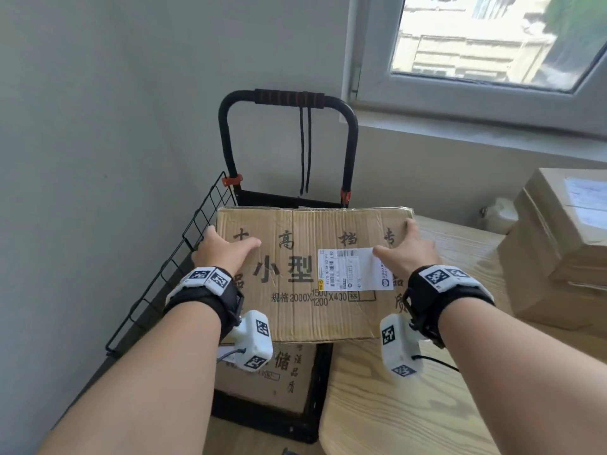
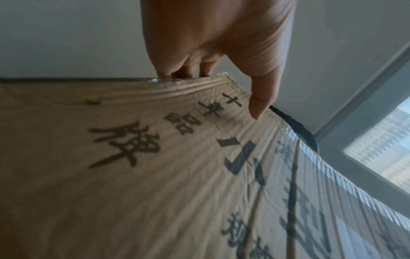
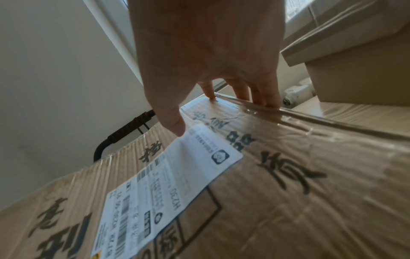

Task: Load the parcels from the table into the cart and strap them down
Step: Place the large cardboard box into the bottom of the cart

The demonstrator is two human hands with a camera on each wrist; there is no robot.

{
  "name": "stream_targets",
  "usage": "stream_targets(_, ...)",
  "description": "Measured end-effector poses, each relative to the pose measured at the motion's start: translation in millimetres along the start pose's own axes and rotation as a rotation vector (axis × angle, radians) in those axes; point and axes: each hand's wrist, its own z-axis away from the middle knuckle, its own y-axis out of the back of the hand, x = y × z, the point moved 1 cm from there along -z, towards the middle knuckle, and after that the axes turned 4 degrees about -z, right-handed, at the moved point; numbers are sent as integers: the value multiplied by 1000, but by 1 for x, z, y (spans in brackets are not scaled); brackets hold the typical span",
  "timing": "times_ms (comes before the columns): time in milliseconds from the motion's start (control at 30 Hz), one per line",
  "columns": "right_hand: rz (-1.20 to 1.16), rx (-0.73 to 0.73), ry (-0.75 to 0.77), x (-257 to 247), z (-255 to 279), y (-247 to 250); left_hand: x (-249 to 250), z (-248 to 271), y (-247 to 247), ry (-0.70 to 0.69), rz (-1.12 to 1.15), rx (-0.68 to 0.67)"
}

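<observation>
A: Where is the parcel [image 1: 305,277] held?

B: It is gripped at both far corners and carried flat, over the black cart [image 1: 289,198] and partly over the edge of the wooden surface [image 1: 387,405]. The left hand [image 1: 223,251] is hooked over the far left corner, with the thumb laid on the printed top and the fingers [image 2: 188,70] curled down behind the edge.

A: And the right hand [image 1: 404,254]?

B: The far right corner is grasped the same way; the thumb is pressed on the white shipping label [image 1: 354,270], and the fingertips [image 3: 268,98] are wrapped over the taped edge.

A: What is seen inside the cart?

B: Another brown carton [image 1: 282,379] with black characters is seen lying below the held parcel. Two dark cords [image 1: 305,149] are hung from the cart's handle [image 1: 289,98].

A: What else is on the surface?

B: More cardboard boxes [image 1: 558,244] are stacked at the right, under the window [image 1: 492,41], well apart from the held parcel.
</observation>
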Motion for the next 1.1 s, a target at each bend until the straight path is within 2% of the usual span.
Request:
stream_targets(267,-92,-3,55,-43,-24,-28,-4,-60,16,-31,75,-42)
stream_targets(433,-166,40,53,-84,-41,-65,-5,-122,30,-82,65,-39)
stream_targets(500,-185,101,13,-100,-49,-79,-2,-147,31,-106,47,-43)
stream_targets(700,-146,195,-121,-138,-76,-114,-1,-216,29,-54,20,-95)
stream_targets(933,-133,138,-324,-131,-89,-159,-16,-273,-9,-85,-59,-215)
stream_targets(1100,-83,68,-361,-117,-113,-189,-43,-295,-45,-54,-99,-298)
